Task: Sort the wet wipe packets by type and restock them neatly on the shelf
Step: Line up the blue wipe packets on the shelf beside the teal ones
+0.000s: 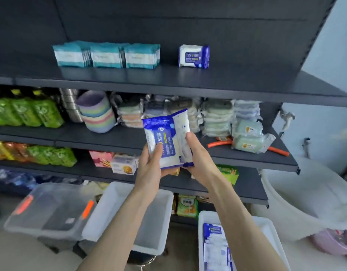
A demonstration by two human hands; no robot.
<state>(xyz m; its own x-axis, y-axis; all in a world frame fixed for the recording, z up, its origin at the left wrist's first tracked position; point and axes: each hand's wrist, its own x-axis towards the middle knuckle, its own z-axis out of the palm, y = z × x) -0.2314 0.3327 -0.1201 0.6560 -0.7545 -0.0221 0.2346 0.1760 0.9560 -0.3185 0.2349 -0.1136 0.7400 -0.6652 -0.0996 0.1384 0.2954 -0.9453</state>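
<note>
Head view: left hand [149, 165] and right hand [198, 153] both grip upright blue packets [164, 137], the matching stack [194, 56] standing higher, slightly right.

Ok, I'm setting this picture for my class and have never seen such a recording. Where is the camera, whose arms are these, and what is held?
There is no machine: a person wears a wide-angle camera on the head, so you look along their own arms. The left hand and right hand together grip blue-and-white wipe packets, seemingly two, before dark shelves. On the top shelf stand rows of teal packets and, apart to their right, a short row of blue packs. A white bin below holds more blue packets.
</note>
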